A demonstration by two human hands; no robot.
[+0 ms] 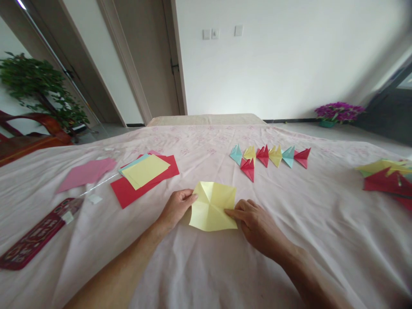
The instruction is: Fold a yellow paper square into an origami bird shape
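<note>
A square sheet of yellow paper (212,210) lies in front of me, with creases crossing at its middle and slightly wavy edges. My left hand (177,206) pinches its upper left edge between thumb and fingers. On the opposite side, my right hand (252,221) is at the right edge, its index finger lying on the paper and the other fingers curled; its thumb is hidden. Beyond the sheet stands a row of folded paper pieces in blue, yellow and red (262,155), with one more red folded piece (247,168) nearer to me.
Left of my hands are yellow sheets (146,171) on red paper (124,193), pink paper (86,174) and a dark red printed package (35,236). More folded paper (386,182) sits at the far right. A pale patterned cloth (199,146) covers the surface.
</note>
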